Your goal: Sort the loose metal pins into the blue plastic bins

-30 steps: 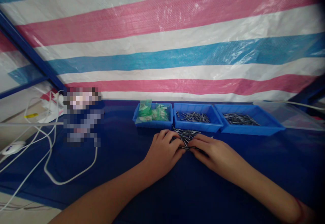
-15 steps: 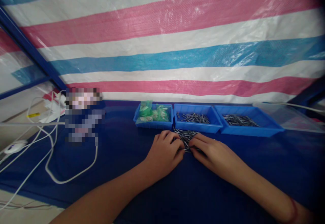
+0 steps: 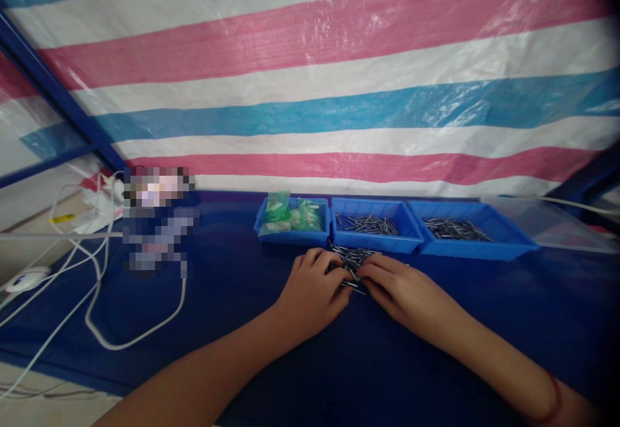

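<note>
A pile of thin, dark, shiny metal pins point(image 3: 355, 256), like nails or rivets, lies on the blue table between my hands. My left hand point(image 3: 316, 280) is curled over the pile's left side, with several pins between thumb and fingers, their ends sticking out to the right. From the other side, my right hand point(image 3: 393, 280) pinches at the pile; its fingertips are partly hidden among the pins. Just behind, a blue bin point(image 3: 378, 241) holds more such pins, and so does another blue bin point(image 3: 484, 248) to its right.
A third blue bin point(image 3: 293, 238) on the left holds green plastic bags point(image 3: 310, 216). White cables point(image 3: 104, 343) loop across the table's left side, near a blurred-out patch. A clear plastic sheet point(image 3: 557, 223) lies at right. Striped sheeting point(image 3: 310, 110) hangs behind.
The pins between my hands have shifted, and a few now stick out towards me past my left fingertips. My right fingers have moved slightly left. The bins stand as before.
</note>
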Demonstrator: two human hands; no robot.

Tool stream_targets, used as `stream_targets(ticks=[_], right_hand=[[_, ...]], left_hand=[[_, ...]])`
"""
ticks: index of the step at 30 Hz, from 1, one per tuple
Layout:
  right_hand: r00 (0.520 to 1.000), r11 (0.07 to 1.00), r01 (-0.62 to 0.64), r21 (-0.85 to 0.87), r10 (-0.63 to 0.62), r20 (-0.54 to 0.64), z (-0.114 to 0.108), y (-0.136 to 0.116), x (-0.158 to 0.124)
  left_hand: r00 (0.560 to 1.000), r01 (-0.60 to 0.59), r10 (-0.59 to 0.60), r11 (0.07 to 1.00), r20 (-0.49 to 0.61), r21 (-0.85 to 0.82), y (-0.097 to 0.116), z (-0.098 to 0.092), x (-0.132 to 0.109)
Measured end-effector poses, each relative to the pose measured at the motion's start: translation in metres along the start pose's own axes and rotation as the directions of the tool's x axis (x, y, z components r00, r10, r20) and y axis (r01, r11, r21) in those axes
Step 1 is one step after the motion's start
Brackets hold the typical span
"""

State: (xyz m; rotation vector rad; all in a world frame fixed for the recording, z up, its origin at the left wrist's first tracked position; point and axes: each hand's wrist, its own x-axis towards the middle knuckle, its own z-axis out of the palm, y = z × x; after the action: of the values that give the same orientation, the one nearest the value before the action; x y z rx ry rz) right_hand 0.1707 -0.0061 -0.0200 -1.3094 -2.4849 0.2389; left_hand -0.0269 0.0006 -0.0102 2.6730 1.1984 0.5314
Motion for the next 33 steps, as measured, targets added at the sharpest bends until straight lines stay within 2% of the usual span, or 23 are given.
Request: stream_targets(ticks=[8,12,16,19,22,26,33], right_hand=[[0.992,0.993,0.075,-0.092,-0.083,-0.094,-0.004,-0.002,-0.001],[0.985,0.992,0.125,-0.004,-0.124,-0.117,-0.011,-0.006,-0.001],[0.970,0.979,0.158,0.131,-0.129,-0.207,-0.015,-0.008,-0.002],[0.956,0.948,0.145,0.282,-0.060,-0.288,-0.014,-0.008,-0.002],[0.935,0.915,0.044,0.401,0.104,-0.338,-0.012,-0.008,-0.002],[0.903,0.834,-0.068,0.548,0.285,-0.321,-0.011,-0.012,-0.001],[0.904,0.753,-0.072,0.654,0.326,-0.276,-0.011,-0.016,-0.001]], left_hand=[[0.999,0.021,-0.022,0.999,-0.028,-0.035,0.000,-0.001,0.000],[0.999,-0.009,0.005,0.998,-0.050,-0.064,-0.001,-0.002,0.002],[0.995,-0.075,0.068,0.992,-0.067,-0.104,-0.002,-0.003,0.004],[0.995,-0.088,0.078,0.984,-0.069,-0.157,-0.003,-0.002,0.005],[0.994,-0.046,0.018,0.964,-0.108,-0.263,-0.002,-0.002,0.006],[0.981,-0.027,-0.047,0.928,-0.189,-0.371,0.001,-0.003,0.005],[0.974,-0.064,-0.026,0.921,-0.226,-0.385,0.004,-0.002,0.006]])
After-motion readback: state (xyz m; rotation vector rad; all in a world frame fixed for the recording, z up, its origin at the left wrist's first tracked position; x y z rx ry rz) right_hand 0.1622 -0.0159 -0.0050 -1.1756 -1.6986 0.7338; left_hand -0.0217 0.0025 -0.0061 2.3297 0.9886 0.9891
